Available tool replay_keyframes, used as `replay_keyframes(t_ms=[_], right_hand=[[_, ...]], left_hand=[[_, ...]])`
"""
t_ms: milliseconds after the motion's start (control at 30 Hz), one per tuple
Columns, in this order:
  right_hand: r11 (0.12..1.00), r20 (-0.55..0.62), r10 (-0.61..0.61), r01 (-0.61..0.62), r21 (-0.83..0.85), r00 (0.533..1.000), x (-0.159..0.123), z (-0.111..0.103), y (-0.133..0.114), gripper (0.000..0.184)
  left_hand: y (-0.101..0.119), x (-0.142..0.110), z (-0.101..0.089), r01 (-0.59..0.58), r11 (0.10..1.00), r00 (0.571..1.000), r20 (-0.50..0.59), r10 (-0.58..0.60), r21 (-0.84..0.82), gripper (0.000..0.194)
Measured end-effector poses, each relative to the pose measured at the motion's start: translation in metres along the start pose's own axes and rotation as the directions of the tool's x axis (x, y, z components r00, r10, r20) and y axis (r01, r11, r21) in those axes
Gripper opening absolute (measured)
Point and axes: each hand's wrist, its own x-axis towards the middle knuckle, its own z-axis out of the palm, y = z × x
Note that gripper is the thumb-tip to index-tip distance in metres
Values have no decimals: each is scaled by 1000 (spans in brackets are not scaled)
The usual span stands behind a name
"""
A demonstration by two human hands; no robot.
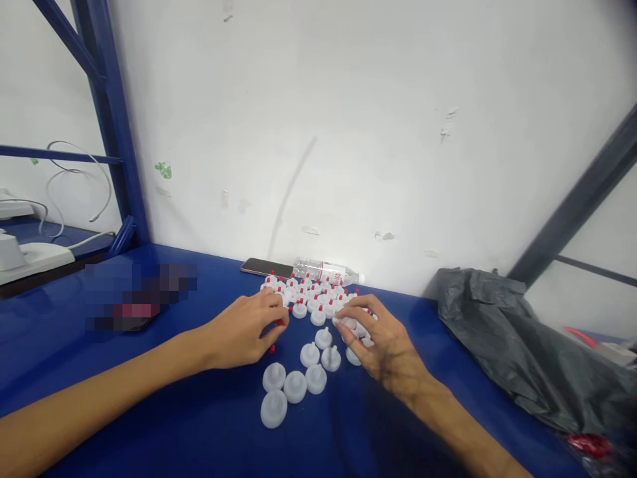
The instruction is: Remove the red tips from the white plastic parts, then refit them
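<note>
My left hand [251, 330] is curled in a pinch, with a small red tip cap [281, 322] at its fingertips. Just below those fingers, another red tip cap [272, 348] lies on the blue table. On the other side, my right hand [381, 342] has thumb and fingers closed on a white nozzle cap [349, 323], partly covered by the fingers. Between and in front of the hands stand several white nozzle caps [295, 386] without red tips. Behind them is a crowded group of white nozzle caps with red tips [317, 315].
A dark phone [267, 267] and a clear plastic bottle [328, 271] lie at the back by the wall. To the right is a black plastic bag [517, 345]. A blurred dark and red object [137, 309] rests at left, near a blue metal frame [117, 119].
</note>
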Motion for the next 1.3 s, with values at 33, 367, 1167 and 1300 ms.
replay_keyframes(t_ms=[33, 367, 1167, 1300], right_hand=[[1000, 2, -7, 7, 14, 1000, 0, 1, -2, 13], [997, -32, -48, 46, -60, 998, -2, 4, -3, 9], [990, 132, -135, 128, 65, 982, -4, 28, -5, 24], [998, 109, -36, 31, 46, 993, 0, 20, -9, 25]], left_hand=[[3, -1, 3, -20, 1000, 1000, 19, 20, 6, 14], [7, -4, -3, -44, 999, 984, 176, 40, 19, 10], [4, -4, -1, -46, 999, 984, 174, 41, 28, 9], [4, -4, -1, -53, 998, 988, 147, 48, 28, 9]])
